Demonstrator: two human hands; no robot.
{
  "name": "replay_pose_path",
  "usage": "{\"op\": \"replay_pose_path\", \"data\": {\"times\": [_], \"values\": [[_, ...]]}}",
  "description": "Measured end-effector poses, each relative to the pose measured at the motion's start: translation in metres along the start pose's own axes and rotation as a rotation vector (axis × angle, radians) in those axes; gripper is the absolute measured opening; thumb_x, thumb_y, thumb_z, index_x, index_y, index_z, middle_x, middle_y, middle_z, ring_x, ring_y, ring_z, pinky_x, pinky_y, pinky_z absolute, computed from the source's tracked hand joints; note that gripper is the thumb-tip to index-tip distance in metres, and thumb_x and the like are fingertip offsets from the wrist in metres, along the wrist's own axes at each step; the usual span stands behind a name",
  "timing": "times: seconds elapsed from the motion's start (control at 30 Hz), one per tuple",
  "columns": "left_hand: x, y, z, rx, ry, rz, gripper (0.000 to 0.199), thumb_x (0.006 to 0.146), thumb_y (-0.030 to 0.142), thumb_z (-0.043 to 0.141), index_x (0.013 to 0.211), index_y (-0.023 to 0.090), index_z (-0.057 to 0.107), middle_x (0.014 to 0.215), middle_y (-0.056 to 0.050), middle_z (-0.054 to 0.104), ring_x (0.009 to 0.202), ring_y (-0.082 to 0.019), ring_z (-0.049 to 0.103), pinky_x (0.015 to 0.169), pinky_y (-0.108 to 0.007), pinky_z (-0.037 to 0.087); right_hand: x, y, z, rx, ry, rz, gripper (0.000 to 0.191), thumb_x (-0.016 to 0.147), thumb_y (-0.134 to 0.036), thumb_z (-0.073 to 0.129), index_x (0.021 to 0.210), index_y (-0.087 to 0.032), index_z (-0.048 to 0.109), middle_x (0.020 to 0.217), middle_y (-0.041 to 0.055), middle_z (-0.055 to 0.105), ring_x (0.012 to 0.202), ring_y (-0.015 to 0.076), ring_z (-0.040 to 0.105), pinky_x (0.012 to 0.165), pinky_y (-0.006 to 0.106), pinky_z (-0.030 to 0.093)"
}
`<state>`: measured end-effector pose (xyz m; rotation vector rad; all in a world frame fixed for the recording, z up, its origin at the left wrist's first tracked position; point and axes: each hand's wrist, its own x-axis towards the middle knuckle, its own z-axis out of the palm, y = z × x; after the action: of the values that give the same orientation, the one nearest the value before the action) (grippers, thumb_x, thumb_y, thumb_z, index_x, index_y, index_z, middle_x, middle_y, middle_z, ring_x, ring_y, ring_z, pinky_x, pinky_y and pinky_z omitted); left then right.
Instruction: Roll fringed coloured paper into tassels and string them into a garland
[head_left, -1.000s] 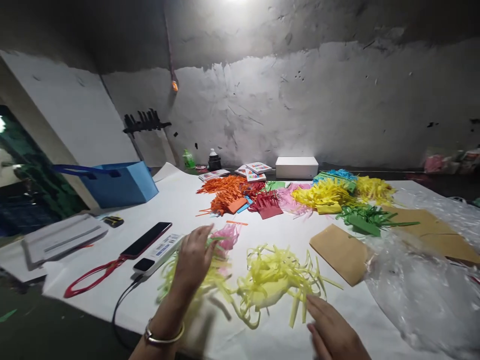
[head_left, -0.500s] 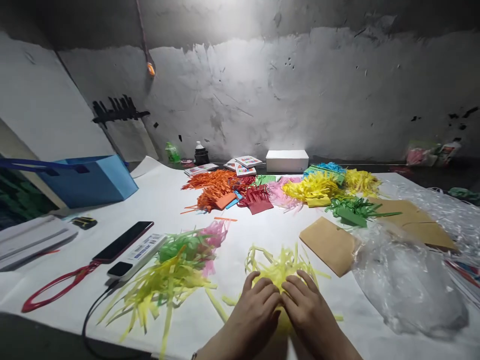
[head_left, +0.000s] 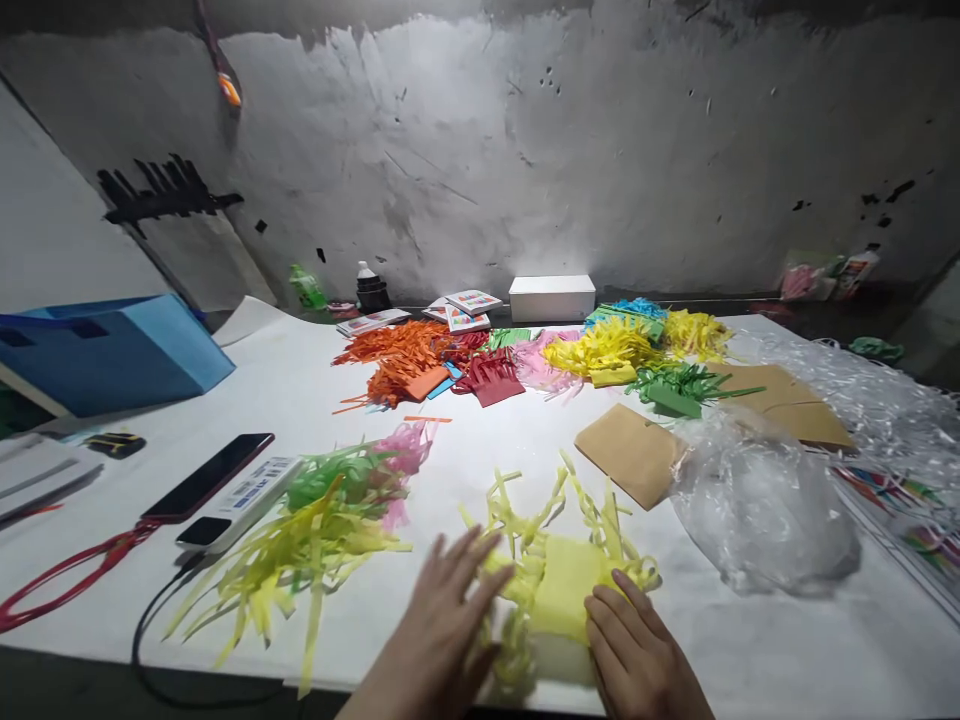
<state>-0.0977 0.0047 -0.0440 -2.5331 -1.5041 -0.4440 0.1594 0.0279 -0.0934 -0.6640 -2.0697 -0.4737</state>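
Observation:
A pale yellow fringed paper [head_left: 568, 590] lies on the white-covered table, its uncut middle panel facing up and its strips spread out around it. At its left side is my left hand [head_left: 442, 615], fingers spread over the strips and slightly blurred. The fingertips of my right hand [head_left: 637, 640] rest on the panel's right edge, fingers close together and flat. To the left lies a loose pile of yellow fringe [head_left: 315, 545], with green fringe [head_left: 337, 475] and pink fringe [head_left: 405, 450] behind it.
Orange fringe [head_left: 397, 355], red, pink, yellow and green bundles line the back, before a white box [head_left: 552, 298]. Brown paper [head_left: 630, 452] and clear plastic [head_left: 765, 510] lie right. A phone [head_left: 214, 478], a power bank [head_left: 240, 505] and a blue bag [head_left: 127, 355] stand left.
My hands have moved apart, the left one leftward with its fingers spreading. The yellow paper's flat middle panel now shows between them. The view has shifted slightly.

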Motion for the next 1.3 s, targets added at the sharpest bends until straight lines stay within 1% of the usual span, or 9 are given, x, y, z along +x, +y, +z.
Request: {"op": "replay_pose_path", "data": {"times": [0.17, 0.33, 0.5, 0.73, 0.87, 1.0, 1.07, 1.17, 1.3], "values": [[0.023, 0.046, 0.031, -0.240, 0.115, 0.222, 0.022, 0.092, 0.015, 0.054, 0.112, 0.021, 0.062, 0.108, -0.005, 0.075, 0.107, -0.021, 0.067, 0.111, -0.046, 0.042, -0.001, -0.004, -0.006, 0.070, -0.057, -0.019, 0.028, 0.088, 0.001, 0.042, 0.092, -0.011, 0.068, 0.099, 0.0107, 0.075, 0.105, 0.0228, 0.067, 0.107, 0.042, 0.045], [0.029, 0.049, 0.038, -0.300, 0.262, 0.211, 0.030, 0.104, 0.016, 0.033, 0.102, 0.018, 0.063, 0.096, -0.003, 0.077, 0.094, -0.015, 0.071, 0.110, -0.037, 0.045, 0.006, -0.011, 0.000, -0.001, -0.105, 0.316, 0.045, 0.072, -0.001, 0.044, 0.111, -0.014, 0.063, 0.120, 0.0148, 0.069, 0.116, 0.0283, 0.060, 0.109, 0.052, 0.031], [0.023, 0.042, 0.031, -0.235, 0.262, 0.285, 0.032, 0.105, 0.017, 0.032, 0.108, 0.016, 0.064, 0.106, -0.004, 0.078, 0.104, -0.015, 0.071, 0.116, -0.036, 0.040, 0.019, 0.004, -0.001, -0.075, -0.209, 0.617, 0.047, 0.067, 0.001, 0.044, 0.101, -0.023, 0.065, 0.102, 0.0061, 0.074, 0.102, 0.0260, 0.065, 0.107, 0.053, 0.028], [0.015, 0.037, 0.036, -0.168, 0.209, 0.298, 0.031, 0.104, 0.017, 0.035, 0.110, 0.016, 0.065, 0.111, -0.006, 0.077, 0.110, -0.017, 0.070, 0.106, -0.033, 0.051, -0.047, 0.092, -0.073, -0.601, -0.288, 0.666, 0.028, 0.085, -0.017, 0.040, 0.097, -0.019, 0.066, 0.101, 0.0132, 0.075, 0.092, 0.0319, 0.068, 0.092, 0.058, 0.042], [0.012, 0.040, 0.039, -0.158, 0.182, 0.272, 0.031, 0.102, 0.016, 0.037, 0.113, 0.017, 0.066, 0.116, -0.008, 0.076, 0.113, -0.020, 0.069, 0.104, -0.035, 0.053, -0.042, 0.082, -0.112, -0.703, -0.185, 0.591, 0.032, 0.088, -0.017, 0.043, 0.113, -0.013, 0.063, 0.112, 0.0180, 0.070, 0.093, 0.0331, 0.068, 0.079, 0.048, 0.052], [0.012, 0.044, 0.038, -0.178, 0.177, 0.243, 0.029, 0.102, 0.017, 0.040, 0.113, 0.018, 0.066, 0.116, -0.008, 0.076, 0.113, -0.021, 0.069, 0.104, -0.038, 0.053, 0.001, 0.021, -0.075, -0.119, -0.257, 0.065, 0.037, 0.090, -0.012, 0.047, 0.125, -0.014, 0.060, 0.120, 0.0138, 0.070, 0.118, 0.0256, 0.063, 0.097, 0.037, 0.051], [0.012, 0.045, 0.035, -0.198, 0.169, 0.257, 0.028, 0.102, 0.018, 0.039, 0.114, 0.018, 0.065, 0.115, -0.008, 0.076, 0.112, -0.021, 0.069, 0.104, -0.037, 0.053, 0.011, -0.003, -0.043, 0.006, -0.214, -0.068, 0.035, 0.092, -0.005, 0.041, 0.116, -0.013, 0.065, 0.108, 0.0087, 0.075, 0.111, 0.0220, 0.066, 0.104, 0.037, 0.046], [0.009, 0.044, 0.029, -0.286, 0.148, 0.265, 0.026, 0.103, 0.018, 0.038, 0.110, 0.018, 0.063, 0.111, -0.008, 0.077, 0.112, -0.019, 0.069, 0.103, -0.034, 0.052, 0.006, -0.017, -0.011, 0.126, -0.092, 0.018, 0.038, 0.099, -0.004, 0.032, 0.097, -0.014, 0.069, 0.087, 0.0042, 0.077, 0.092, 0.0168, 0.071, 0.105, 0.034, 0.045], [0.003, 0.039, 0.020, -0.466, 0.086, 0.189, 0.018, 0.101, 0.015, 0.042, 0.099, 0.021, 0.060, 0.104, -0.007, 0.076, 0.106, -0.017, 0.067, 0.098, -0.029, 0.052, -0.005, -0.013, -0.009, 0.246, -0.049, 0.150, 0.034, 0.104, -0.014, 0.034, 0.094, -0.018, 0.066, 0.081, 0.0020, 0.074, 0.086, 0.0166, 0.069, 0.091, 0.031, 0.049]]}}
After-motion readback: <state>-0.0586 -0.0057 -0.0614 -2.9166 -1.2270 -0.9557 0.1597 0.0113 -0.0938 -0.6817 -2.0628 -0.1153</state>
